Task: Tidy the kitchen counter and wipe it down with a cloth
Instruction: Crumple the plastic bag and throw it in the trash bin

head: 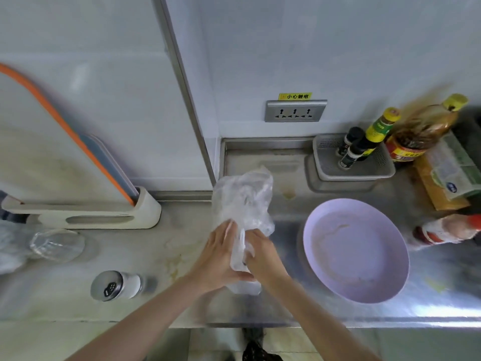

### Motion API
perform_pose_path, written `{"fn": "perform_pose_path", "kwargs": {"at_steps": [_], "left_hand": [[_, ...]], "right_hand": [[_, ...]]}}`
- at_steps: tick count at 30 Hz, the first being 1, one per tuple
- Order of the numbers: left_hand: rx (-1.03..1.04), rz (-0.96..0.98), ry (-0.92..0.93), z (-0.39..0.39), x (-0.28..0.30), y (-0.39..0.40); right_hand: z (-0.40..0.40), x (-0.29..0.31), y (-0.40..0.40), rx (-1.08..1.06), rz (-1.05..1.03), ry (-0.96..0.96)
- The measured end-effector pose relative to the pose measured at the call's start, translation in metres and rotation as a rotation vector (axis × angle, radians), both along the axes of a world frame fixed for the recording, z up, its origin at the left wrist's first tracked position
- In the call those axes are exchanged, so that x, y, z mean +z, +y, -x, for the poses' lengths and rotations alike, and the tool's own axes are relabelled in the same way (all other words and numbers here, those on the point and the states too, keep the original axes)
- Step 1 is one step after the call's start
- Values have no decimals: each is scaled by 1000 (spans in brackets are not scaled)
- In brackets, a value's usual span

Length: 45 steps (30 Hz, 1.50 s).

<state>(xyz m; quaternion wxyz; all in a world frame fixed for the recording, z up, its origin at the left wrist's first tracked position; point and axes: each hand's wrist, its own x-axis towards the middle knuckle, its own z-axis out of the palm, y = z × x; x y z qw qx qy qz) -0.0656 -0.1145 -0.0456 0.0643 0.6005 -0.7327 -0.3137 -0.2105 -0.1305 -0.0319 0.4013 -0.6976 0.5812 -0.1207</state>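
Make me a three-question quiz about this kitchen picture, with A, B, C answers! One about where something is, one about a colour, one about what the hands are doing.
1. Where is the purple bowl?
A. on the counter, right of the hands
B. inside the grey tray
C. on the floor

2. What colour is the cutting board's edge?
A. green
B. orange
C. black

3. What are the hands doing?
A. resting flat on the counter
B. holding a clear plastic bag
C. lifting the shaker

Answers: 1 A, the bowl sits on the steel counter to the right. 2 B, an orange rim runs along it. 3 B, the left hand and right hand both grip the plastic bag.
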Motion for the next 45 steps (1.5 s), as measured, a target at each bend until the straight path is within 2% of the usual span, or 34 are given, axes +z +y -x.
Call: {"fn": "perform_pose_path", "kwargs": {"at_steps": [3, 5, 8, 10, 11, 13, 15, 16, 18, 20, 23, 25, 28, 31, 33, 35, 36, 39, 42, 45], "left_hand": [[12, -35, 180, 5, 20, -2], [11, 16, 128, 3, 29, 1], [-57, 67, -12, -8, 40, 10], [-202, 83, 32, -16, 45, 18], [-259, 80, 79, -18, 49, 21], [-250, 13, 217, -17, 67, 27], [-215, -76, 332, -11, 85, 35], [-198, -107, 374, -6, 93, 39], [-128, -119, 485, 5, 106, 47], [21, -77, 573, 15, 108, 55], [191, -73, 692, 37, 102, 73], [212, -98, 728, 57, 99, 93], [23, -66, 708, 93, 86, 128], [-217, -32, 468, 137, 65, 160], [-323, -10, 291, 170, 72, 195], [-424, 6, 197, 206, 76, 231], [-475, 6, 178, 225, 77, 247], [-628, -159, 244, 287, 79, 297], [-804, -552, 329, 341, 78, 365], [-1003, -744, 275, 386, 59, 436]], "right_hand": [[-2, 27, 13, -179, -392, -607], [7, 39, 23, -264, -383, -742], [28, 61, 47, -434, -76, -671], [45, 85, 60, -486, 145, -621], [54, 93, 63, -416, 229, -525], [64, 100, 67, -195, 267, -259], [68, 106, 75, -34, 190, -36], [67, 106, 82, 13, 122, 8], [65, 100, 104, 27, -50, -16], [63, 85, 130, -37, -102, -87], [66, 59, 168, -290, -87, -216], [73, 60, 190, -478, -58, -317], [92, 68, 220, -929, 49, -448], [119, 74, 255, -1365, 32, -719], [143, 78, 286, -1417, 40, -901], [166, 89, 323, -1268, 38, -1146], [179, 91, 344, -1167, 63, -1179], [223, 77, 417, -1066, 191, -998], [273, 58, 507, -1174, 249, -780], [307, 41, 599, -1348, 192, -576]]}}
